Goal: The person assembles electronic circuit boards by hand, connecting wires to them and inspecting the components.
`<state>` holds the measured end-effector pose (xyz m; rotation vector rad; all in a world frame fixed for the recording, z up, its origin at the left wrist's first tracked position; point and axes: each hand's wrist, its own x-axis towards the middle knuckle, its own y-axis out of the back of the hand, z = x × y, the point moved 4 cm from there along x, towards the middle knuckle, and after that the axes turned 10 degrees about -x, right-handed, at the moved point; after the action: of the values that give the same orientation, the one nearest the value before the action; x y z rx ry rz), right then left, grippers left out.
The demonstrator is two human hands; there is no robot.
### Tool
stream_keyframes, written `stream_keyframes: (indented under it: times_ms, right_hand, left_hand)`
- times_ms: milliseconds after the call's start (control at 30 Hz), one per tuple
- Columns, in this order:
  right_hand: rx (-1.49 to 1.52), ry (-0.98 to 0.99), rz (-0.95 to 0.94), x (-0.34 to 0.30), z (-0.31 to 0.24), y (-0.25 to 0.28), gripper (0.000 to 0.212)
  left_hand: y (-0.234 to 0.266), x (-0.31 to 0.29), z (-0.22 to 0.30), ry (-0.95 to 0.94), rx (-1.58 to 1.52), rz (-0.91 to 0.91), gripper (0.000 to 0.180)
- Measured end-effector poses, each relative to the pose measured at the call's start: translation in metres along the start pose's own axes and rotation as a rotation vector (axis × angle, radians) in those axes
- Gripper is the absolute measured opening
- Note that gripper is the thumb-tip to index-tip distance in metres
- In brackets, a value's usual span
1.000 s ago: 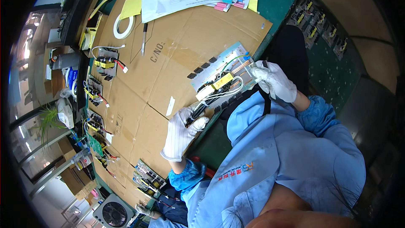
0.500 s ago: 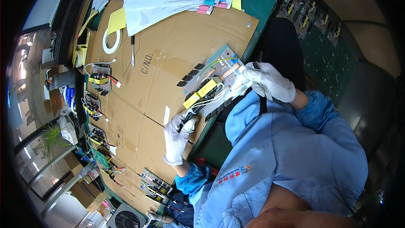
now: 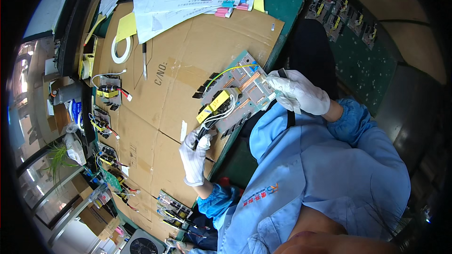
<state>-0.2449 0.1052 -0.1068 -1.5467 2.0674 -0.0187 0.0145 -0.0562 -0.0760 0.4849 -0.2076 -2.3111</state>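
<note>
A grey circuit board (image 3: 254,99) with copper-coloured strips, black parts along its edges and a yellow-wrapped transformer (image 3: 217,105) is held tilted above the cardboard near the table edge. My gloved right hand (image 3: 301,92) is closed on the board's right edge, with the thumb on its upper face. My gloved left hand (image 3: 194,156) is closed around a bundle of black wires (image 3: 203,132) at the board's lower left corner. White wires (image 3: 227,113) loop from the transformer toward this hand. A yellow-green wire (image 3: 230,69) arches over the board's far side.
Papers (image 3: 179,0) with coloured tabs cover the far cardboard (image 3: 155,108). A tape roll (image 3: 121,50) and a pen-like tool (image 3: 144,61) lie nearby. Several wired boards (image 3: 109,89) line the left edge. More boards (image 3: 335,14) lie at the right. Another person's hand (image 3: 175,243) shows at the bottom.
The board has turned and tilted, so more of its upper face shows, and it has shifted slightly left. The yellow-green wire arches higher. Both hands keep their grips.
</note>
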Motion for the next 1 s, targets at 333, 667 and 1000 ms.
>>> stream_keyframes:
  times_ms: [333,667,1000]
  right_hand:
    - [-0.013,0.026,-0.023,-0.002,-0.001,-0.001,0.035]
    - [0.007,0.01,-0.023,-0.003,-0.007,-0.002,0.034]
    - [0.023,-0.019,-0.182,-0.009,-0.039,-0.03,0.026]
  left_hand:
    - [0.002,-0.001,0.0,0.021,-0.029,-0.018,0.032]
    - [0.005,0.001,-0.006,0.039,-0.001,-0.044,0.033]
    - [0.018,-0.008,-0.015,0.091,-0.142,0.102,0.03]
